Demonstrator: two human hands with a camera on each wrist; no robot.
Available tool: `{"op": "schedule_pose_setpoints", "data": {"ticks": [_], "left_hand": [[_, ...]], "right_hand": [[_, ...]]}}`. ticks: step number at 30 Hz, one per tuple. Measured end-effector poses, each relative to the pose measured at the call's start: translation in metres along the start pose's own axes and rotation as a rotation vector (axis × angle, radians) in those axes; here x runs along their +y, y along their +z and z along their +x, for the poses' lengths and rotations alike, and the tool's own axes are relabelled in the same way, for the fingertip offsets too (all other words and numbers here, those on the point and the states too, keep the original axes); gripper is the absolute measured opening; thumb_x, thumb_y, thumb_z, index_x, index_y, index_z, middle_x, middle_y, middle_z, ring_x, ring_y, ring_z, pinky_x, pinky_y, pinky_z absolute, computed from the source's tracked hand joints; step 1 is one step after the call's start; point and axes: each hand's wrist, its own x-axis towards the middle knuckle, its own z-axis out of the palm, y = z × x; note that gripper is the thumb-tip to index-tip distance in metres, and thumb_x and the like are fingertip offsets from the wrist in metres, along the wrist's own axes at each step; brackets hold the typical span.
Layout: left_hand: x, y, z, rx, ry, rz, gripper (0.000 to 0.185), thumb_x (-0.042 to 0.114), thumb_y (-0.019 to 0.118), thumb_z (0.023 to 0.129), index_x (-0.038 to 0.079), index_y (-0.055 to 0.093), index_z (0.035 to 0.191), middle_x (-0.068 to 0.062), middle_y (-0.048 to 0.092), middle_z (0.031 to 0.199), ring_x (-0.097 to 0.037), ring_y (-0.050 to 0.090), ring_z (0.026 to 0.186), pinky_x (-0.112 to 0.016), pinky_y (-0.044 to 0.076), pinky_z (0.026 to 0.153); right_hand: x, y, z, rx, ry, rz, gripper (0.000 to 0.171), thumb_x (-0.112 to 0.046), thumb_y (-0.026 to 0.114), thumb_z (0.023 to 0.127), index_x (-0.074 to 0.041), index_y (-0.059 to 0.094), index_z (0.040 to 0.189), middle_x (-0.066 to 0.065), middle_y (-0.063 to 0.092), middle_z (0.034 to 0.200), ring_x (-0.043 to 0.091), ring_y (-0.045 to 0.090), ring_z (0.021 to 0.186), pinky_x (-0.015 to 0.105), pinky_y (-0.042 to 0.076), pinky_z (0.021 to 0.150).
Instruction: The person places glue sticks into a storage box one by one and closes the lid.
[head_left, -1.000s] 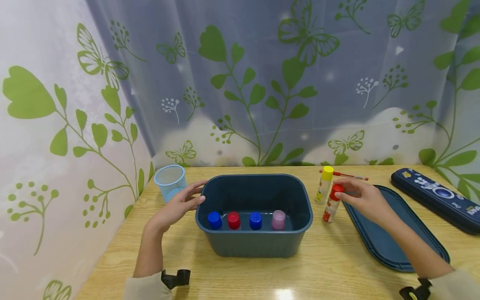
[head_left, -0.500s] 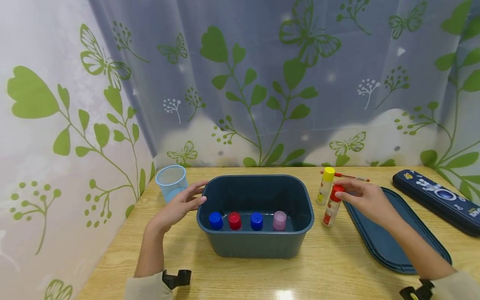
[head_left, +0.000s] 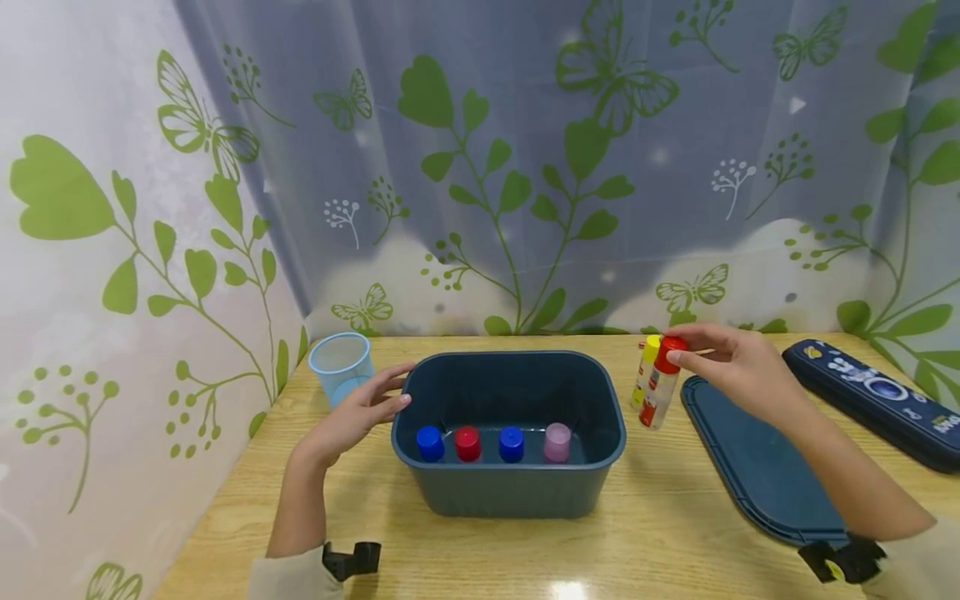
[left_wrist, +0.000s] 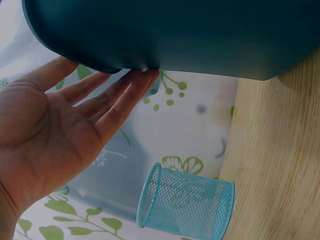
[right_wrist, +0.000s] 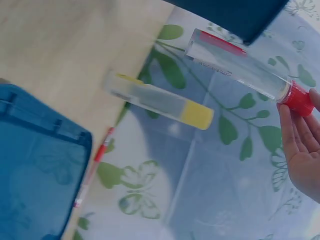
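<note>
My right hand (head_left: 742, 375) pinches the red cap of a clear glue stick (head_left: 656, 403), which hangs upright above the table. Just behind it a yellow-capped glue stick (right_wrist: 160, 102) stands on the table, partly hidden in the head view. With fairly straight fingers my left hand (head_left: 360, 421) touches the left end of a dark blue bin (head_left: 517, 492). In the bin is a row of caps: a blue cap (head_left: 430, 443), a red cap (head_left: 467, 443), another blue cap (head_left: 512, 444) and a pink cap (head_left: 557, 442). The bin's near wall hides what lies below them.
A light blue mesh pen cup (left_wrist: 187, 202) stands behind my left hand. Right of the bin lies a dark blue lid (head_left: 765, 458), partly under my right forearm. A red pen (right_wrist: 94, 167) lies at the back. Far right is a navy pencil case (head_left: 870, 400).
My right hand has raised the red-capped glue stick off the table and moved it slightly back, so it now overlaps the yellow-capped one. My left hand has stayed at the bin.
</note>
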Motion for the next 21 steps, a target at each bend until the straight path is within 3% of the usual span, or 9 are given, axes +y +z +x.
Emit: {"op": "schedule_pose_setpoints", "data": {"ticks": [7, 12, 21], "left_hand": [[0.001, 0.001, -0.001, 0.001, -0.007, -0.002, 0.054, 0.027, 0.048, 0.097, 0.012, 0.027, 0.145, -0.02, 0.027, 0.143, -0.035, 0.031, 0.128, -0.049, 0.03, 0.1], [0.001, 0.001, -0.001, 0.003, -0.003, -0.004, 0.054, 0.027, 0.048, 0.097, 0.012, 0.027, 0.145, -0.02, 0.028, 0.143, -0.035, 0.031, 0.128, -0.05, 0.03, 0.1], [0.001, 0.0, 0.0, 0.004, -0.005, 0.002, 0.053, 0.026, 0.048, 0.097, 0.012, 0.027, 0.144, -0.02, 0.029, 0.142, -0.036, 0.034, 0.126, -0.05, 0.031, 0.099]], "right_hand": [[-0.021, -0.009, 0.007, 0.002, -0.078, 0.041, 0.036, -0.02, 0.062, 0.09, -0.004, 0.059, 0.122, 0.016, 0.061, 0.107, 0.008, 0.063, 0.08, 0.024, 0.051, 0.063], [-0.035, -0.013, 0.012, -0.001, -0.116, 0.084, 0.036, -0.016, 0.062, 0.09, -0.002, 0.058, 0.122, 0.017, 0.06, 0.107, 0.006, 0.063, 0.08, 0.022, 0.052, 0.063], [-0.059, -0.016, 0.023, 0.028, -0.182, 0.055, 0.034, -0.017, 0.063, 0.089, -0.008, 0.061, 0.121, 0.012, 0.062, 0.108, 0.002, 0.062, 0.08, 0.018, 0.049, 0.064]]}}
